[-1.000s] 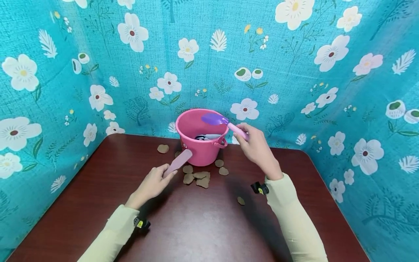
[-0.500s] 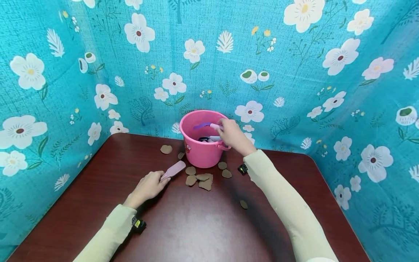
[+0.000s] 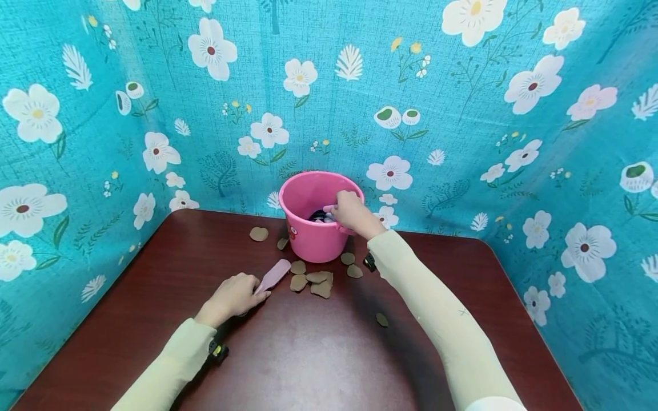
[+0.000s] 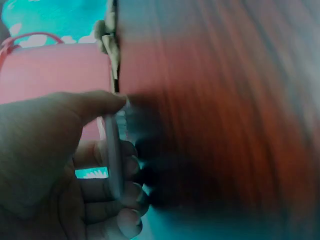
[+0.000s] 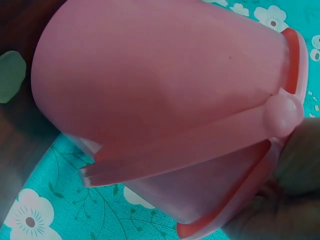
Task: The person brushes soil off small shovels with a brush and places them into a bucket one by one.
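Note:
My left hand (image 3: 233, 297) grips a pale pink flat paddle-shaped tool (image 3: 274, 275), low over the table; its exact kind is unclear. In the left wrist view, thumb and fingers (image 4: 132, 195) close around it, seen edge-on. A pink bucket (image 3: 317, 240) stands at the table's far side. My right hand (image 3: 354, 214) reaches over the bucket's right rim, holding the purple-bladed trowel by its pink handle (image 3: 330, 208). The blade is hidden inside. Dark and pale objects (image 3: 320, 216) lie in the bucket, partly visible. In the right wrist view, the bucket's side and hanging handle (image 5: 190, 140) show.
Several thin brown flat pieces (image 3: 321, 285) lie around the bucket's foot, a few overlapping. One lone brown piece (image 3: 382, 319) lies nearer, below my right arm. Blue flowered cloth (image 3: 205, 131) walls off the back and sides of the dark red table (image 3: 308, 354).
My right hand has moved left and down to the bucket, taking the trowel's purple blade out of sight inside. My left hand has lowered the pink tool slightly toward the table.

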